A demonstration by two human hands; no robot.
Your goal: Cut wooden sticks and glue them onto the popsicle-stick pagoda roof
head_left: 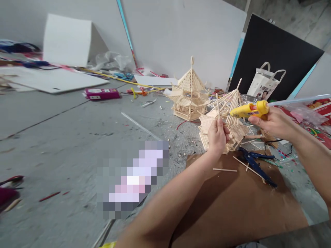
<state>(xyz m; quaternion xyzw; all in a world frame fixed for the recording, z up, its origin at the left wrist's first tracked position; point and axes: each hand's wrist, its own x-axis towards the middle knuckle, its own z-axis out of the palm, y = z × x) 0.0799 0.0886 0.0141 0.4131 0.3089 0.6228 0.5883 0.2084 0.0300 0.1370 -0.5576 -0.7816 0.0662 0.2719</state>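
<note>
My right hand (276,120) grips a yellow hot glue gun (249,110); a long clear glue stick (297,100) runs out of its back end. The gun's nozzle points left, close to a thin wooden stick (218,105) that stands upright from the closed fingers of my left hand (216,136). Right behind that hand is a pagoda model (238,132) built of wooden sticks, with open roof ribs meeting at a peak. My left hand covers part of its front. A second stick pagoda (190,93), with a filled roof and a finial, stands farther back.
Blue pliers (254,165) and a loose stick (224,169) lie on brown cardboard (219,210). A pixelated, blurred-out object (134,179) is left of my forearm. A purple box-like item (102,94) rests farther left. A tote bag (265,84) leans against a black board (274,44).
</note>
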